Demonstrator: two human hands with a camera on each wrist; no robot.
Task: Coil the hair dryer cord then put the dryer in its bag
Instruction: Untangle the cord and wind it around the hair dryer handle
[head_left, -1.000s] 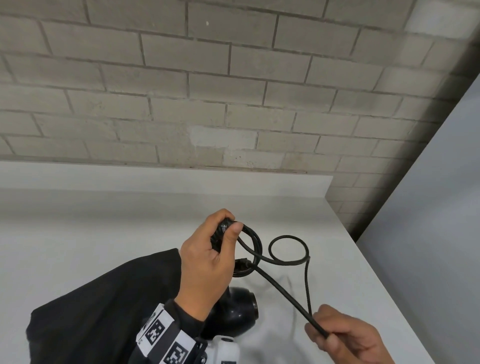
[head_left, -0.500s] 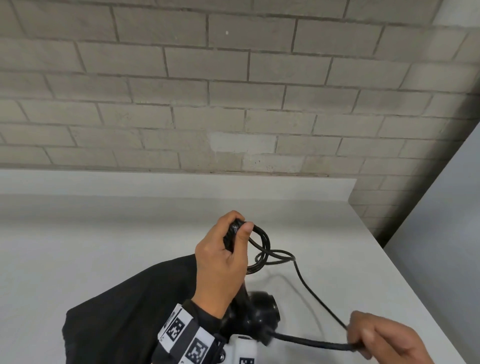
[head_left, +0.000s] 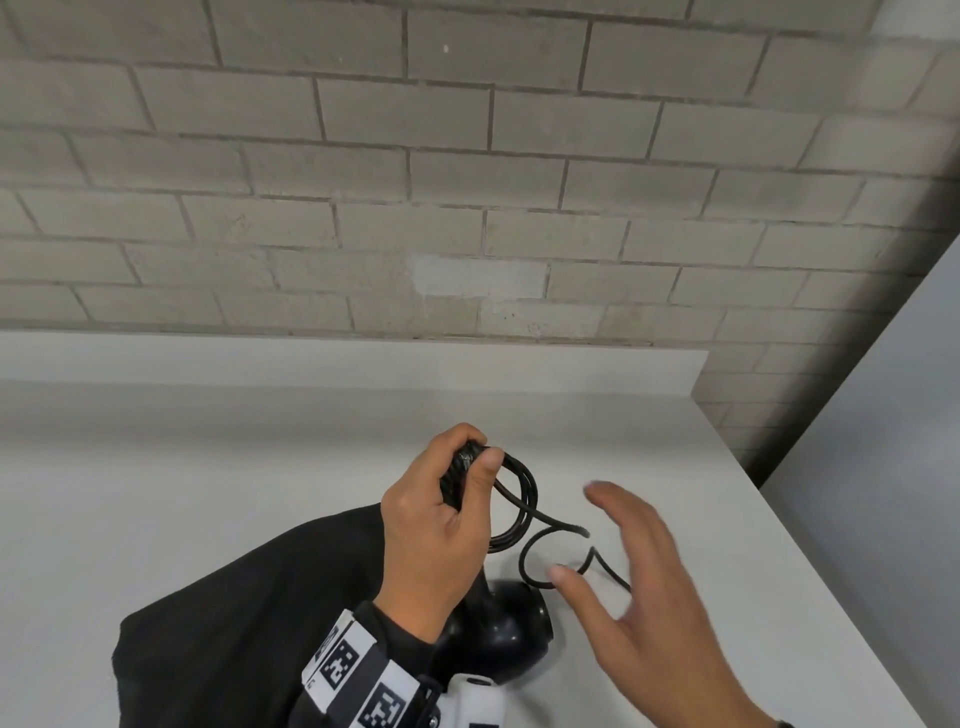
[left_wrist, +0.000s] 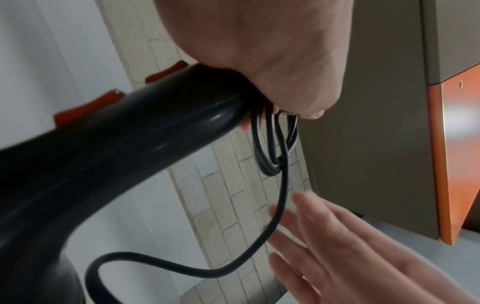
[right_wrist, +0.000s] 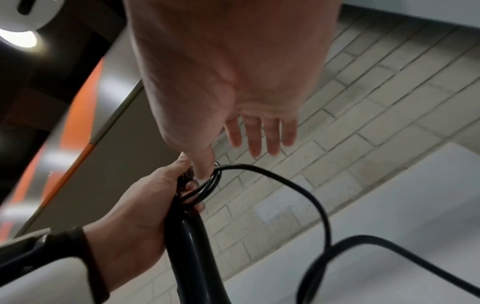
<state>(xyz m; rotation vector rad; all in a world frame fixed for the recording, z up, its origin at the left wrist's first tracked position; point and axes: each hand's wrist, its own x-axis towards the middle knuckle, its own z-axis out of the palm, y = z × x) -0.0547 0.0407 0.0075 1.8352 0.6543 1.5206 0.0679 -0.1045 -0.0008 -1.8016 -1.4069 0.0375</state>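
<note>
My left hand (head_left: 467, 467) grips the end of the black hair dryer's handle (left_wrist: 155, 133) together with several coils of its black cord (head_left: 525, 499), which hang from under the thumb. The dryer body (head_left: 501, 623) points down beside the black bag (head_left: 234, 623), which lies flat on the white table (head_left: 208, 467). The loose cord (head_left: 535, 551) curls in a loop to the right and passes behind my right hand (head_left: 613, 545). That hand hovers with straight, spread fingers (right_wrist: 259, 139) and holds nothing. Orange switches (left_wrist: 85, 111) show on the handle.
A grey brick wall (head_left: 467, 182) rises behind the table's low back lip (head_left: 363, 358). The table's right edge (head_left: 810, 545) runs diagonally, with a grey panel (head_left: 893, 467) beyond it. Bare tabletop lies to the left and behind the hands.
My right hand has let go of the cord it was pulling low at the right, opened, and risen toward the left hand. The freed cord has slackened into a loop.
</note>
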